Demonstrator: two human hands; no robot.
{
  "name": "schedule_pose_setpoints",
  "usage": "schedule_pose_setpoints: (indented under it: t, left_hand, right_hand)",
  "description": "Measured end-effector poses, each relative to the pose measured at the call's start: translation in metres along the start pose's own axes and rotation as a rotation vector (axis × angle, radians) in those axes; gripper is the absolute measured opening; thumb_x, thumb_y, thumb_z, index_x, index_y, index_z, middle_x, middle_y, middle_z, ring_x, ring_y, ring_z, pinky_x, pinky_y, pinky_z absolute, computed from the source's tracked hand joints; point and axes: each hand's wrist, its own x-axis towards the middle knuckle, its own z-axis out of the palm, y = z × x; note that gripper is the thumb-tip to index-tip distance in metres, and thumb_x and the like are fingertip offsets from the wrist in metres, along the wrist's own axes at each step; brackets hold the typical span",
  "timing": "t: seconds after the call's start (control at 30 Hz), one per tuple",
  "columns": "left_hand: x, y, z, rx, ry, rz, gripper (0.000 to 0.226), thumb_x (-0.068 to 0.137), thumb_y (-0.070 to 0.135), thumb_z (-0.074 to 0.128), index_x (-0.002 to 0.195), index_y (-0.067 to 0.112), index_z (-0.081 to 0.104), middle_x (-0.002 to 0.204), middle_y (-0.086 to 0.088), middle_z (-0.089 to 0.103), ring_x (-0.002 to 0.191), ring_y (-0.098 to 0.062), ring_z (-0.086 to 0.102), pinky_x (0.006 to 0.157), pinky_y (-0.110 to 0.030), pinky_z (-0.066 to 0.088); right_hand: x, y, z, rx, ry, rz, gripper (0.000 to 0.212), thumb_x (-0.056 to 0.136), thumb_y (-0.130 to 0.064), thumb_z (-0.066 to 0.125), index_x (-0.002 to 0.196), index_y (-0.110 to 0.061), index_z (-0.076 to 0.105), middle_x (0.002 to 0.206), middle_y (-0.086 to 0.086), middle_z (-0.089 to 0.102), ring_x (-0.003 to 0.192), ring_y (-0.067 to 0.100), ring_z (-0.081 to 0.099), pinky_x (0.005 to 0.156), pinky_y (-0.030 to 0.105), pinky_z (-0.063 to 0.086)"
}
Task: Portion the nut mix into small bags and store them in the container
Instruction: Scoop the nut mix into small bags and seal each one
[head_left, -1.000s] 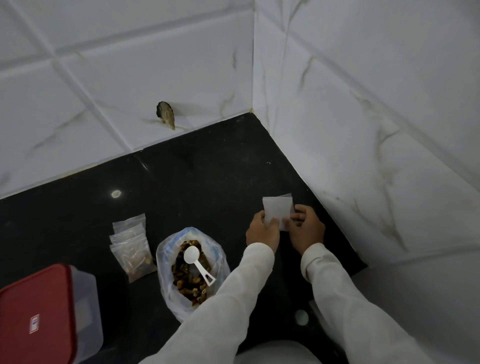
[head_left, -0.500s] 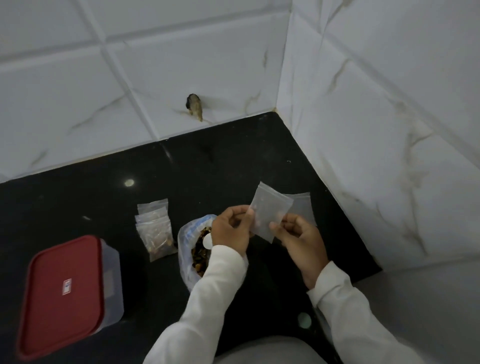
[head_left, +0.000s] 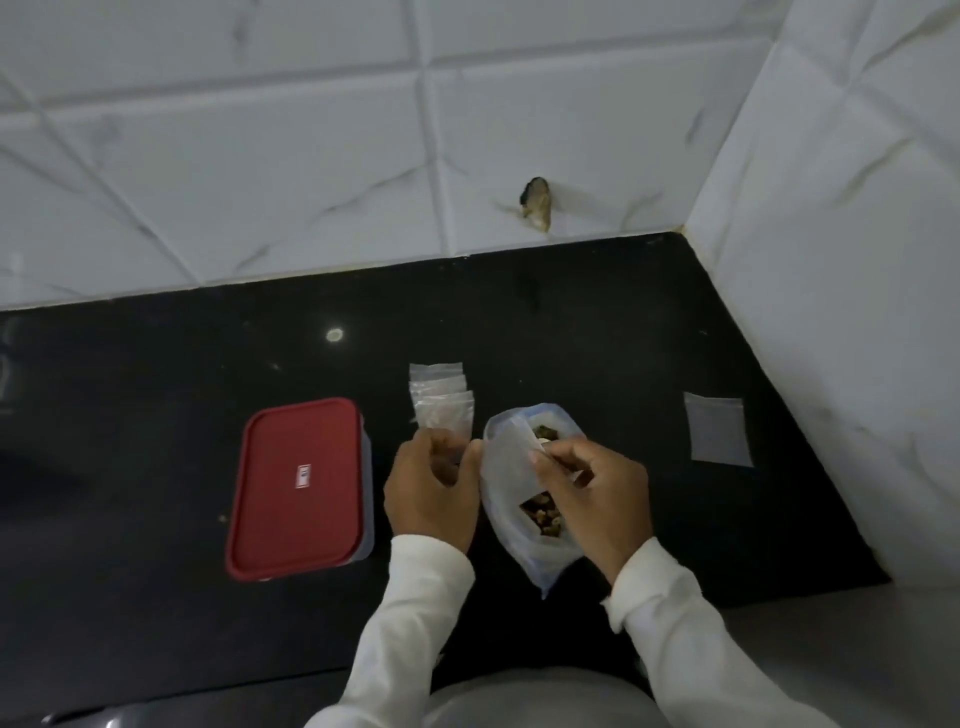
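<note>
Both hands meet at the centre of the frame. The left hand (head_left: 431, 488) and right hand (head_left: 592, 499), in white sleeves (head_left: 691, 639), each have curled fingers pinching one side edge of a small bag (head_left: 511, 465). This bag is a thin, frosted-clear plastic rectangle, held flat between them.

Directly beneath lies the nut mix bag (head_left: 543, 564), a larger pouch of soft, crinkled clear plastic with a bluish rim. Its long axis runs from the upper to the lower frame. Its open mouth points toward the wall and its tapered closed end toward the person. Brown, lumpy nut mix (head_left: 543, 514) shows below the held bag and again at the mouth. The pouch lies between the two wrists, mostly under the right hand.

Just above the left hand, a stack of small bags (head_left: 441, 397) lies fanned, glossy and flat. To the left of centre stands the container (head_left: 368, 499), a rounded rectangle of clear plastic. It is closed by a smooth red lid (head_left: 298, 488), long axis roughly vertical in the frame. At right, well apart from the hands, a single spare bag (head_left: 717, 428) lies flat.

All rest on a polished black table (head_left: 156, 374) against a white marble-veined tiled wall (head_left: 260, 156), which bears a chipped hole (head_left: 537, 202).
</note>
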Motion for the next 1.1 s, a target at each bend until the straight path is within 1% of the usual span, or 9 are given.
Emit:
schedule_pose_setpoints:
  t: [0.1, 0.2, 0.33, 0.4, 0.47, 0.57, 0.77, 1.0, 1.1]
  left_hand:
    - [-0.005, -0.005, -0.011, -0.198, -0.166, -0.027, 0.008, 0.085, 0.037, 0.072, 0.083, 0.03, 0.069, 0.079, 0.011, 0.073, 0.076, 0.0, 0.068, 0.078, -0.025, 0.055]
    - [-0.004, -0.012, -0.017, -0.385, -0.165, -0.085, 0.006, 0.083, 0.028, 0.075, 0.087, 0.023, 0.074, 0.081, 0.006, 0.076, 0.079, -0.01, 0.073, 0.08, -0.035, 0.06]
    - [0.006, -0.021, -0.029, -0.483, -0.144, -0.185, 0.005, 0.082, 0.02, 0.077, 0.085, 0.016, 0.075, 0.078, 0.001, 0.076, 0.076, -0.015, 0.074, 0.078, -0.037, 0.061]
    - [0.011, -0.025, -0.034, -0.505, -0.168, -0.209, 0.005, 0.083, 0.019, 0.076, 0.086, 0.014, 0.076, 0.079, -0.001, 0.076, 0.077, -0.016, 0.074, 0.078, -0.037, 0.061]
    - [0.014, -0.028, -0.037, -0.53, -0.199, -0.21, 0.006, 0.084, 0.017, 0.074, 0.085, 0.012, 0.076, 0.08, -0.004, 0.076, 0.079, -0.018, 0.074, 0.078, -0.033, 0.06]
    - [0.016, -0.028, -0.04, -0.681, -0.241, -0.271, 0.009, 0.085, 0.012, 0.072, 0.088, 0.004, 0.076, 0.086, -0.013, 0.075, 0.085, -0.024, 0.074, 0.078, -0.031, 0.061]
    - [0.02, -0.027, -0.039, -0.863, -0.377, -0.467, 0.017, 0.081, 0.019, 0.072, 0.094, 0.008, 0.076, 0.096, -0.011, 0.076, 0.092, -0.022, 0.073, 0.08, -0.031, 0.059]
    - [0.018, -0.023, -0.034, -0.866, -0.342, -0.52, 0.009, 0.083, 0.013, 0.073, 0.09, 0.009, 0.077, 0.089, -0.01, 0.077, 0.083, -0.02, 0.074, 0.072, -0.027, 0.06]
    - [0.014, -0.024, -0.032, -0.662, -0.283, -0.332, 0.006, 0.082, 0.013, 0.075, 0.087, 0.012, 0.077, 0.085, -0.006, 0.077, 0.082, -0.021, 0.074, 0.074, -0.028, 0.06]
  right_hand:
    - [-0.006, -0.011, 0.026, -0.146, 0.001, -0.151, 0.017, 0.083, -0.027, 0.071, 0.097, -0.017, 0.076, 0.088, -0.004, 0.071, 0.084, 0.012, 0.066, 0.077, 0.028, 0.053]
    - [-0.012, -0.03, 0.042, -0.238, 0.011, -0.276, 0.015, 0.083, -0.021, 0.069, 0.095, -0.017, 0.077, 0.084, -0.002, 0.072, 0.079, 0.016, 0.066, 0.07, 0.024, 0.049]
    - [-0.017, -0.034, 0.064, -0.158, -0.118, -0.075, 0.064, 0.076, -0.055, 0.05, 0.105, -0.001, 0.071, 0.101, 0.013, 0.07, 0.094, 0.024, 0.065, 0.091, 0.038, 0.049]
    - [-0.015, -0.028, 0.073, -0.109, -0.153, -0.04, 0.049, 0.085, -0.044, 0.061, 0.106, -0.001, 0.069, 0.103, 0.014, 0.069, 0.091, 0.02, 0.063, 0.095, 0.044, 0.047]
    - [-0.013, -0.03, 0.072, -0.058, -0.153, -0.085, 0.022, 0.089, -0.024, 0.067, 0.102, -0.007, 0.071, 0.099, 0.001, 0.069, 0.087, 0.008, 0.062, 0.091, 0.035, 0.051]
    - [-0.014, -0.039, 0.063, -0.011, -0.078, -0.191, 0.019, 0.087, -0.029, 0.07, 0.104, -0.023, 0.075, 0.097, -0.015, 0.072, 0.092, 0.0, 0.065, 0.082, 0.019, 0.053]
    - [-0.013, -0.046, 0.062, 0.223, -0.164, 0.01, 0.019, 0.086, -0.032, 0.07, 0.102, -0.023, 0.075, 0.091, -0.013, 0.075, 0.089, 0.003, 0.07, 0.083, 0.026, 0.057]
    - [-0.007, -0.038, 0.056, 0.096, -0.148, -0.031, 0.01, 0.085, -0.028, 0.071, 0.094, -0.029, 0.075, 0.084, -0.017, 0.073, 0.084, -0.005, 0.067, 0.077, 0.011, 0.052]
    - [-0.006, -0.038, 0.054, -0.064, -0.091, -0.098, 0.013, 0.084, -0.028, 0.072, 0.081, -0.04, 0.068, 0.072, -0.026, 0.065, 0.078, -0.013, 0.062, 0.069, 0.001, 0.044]
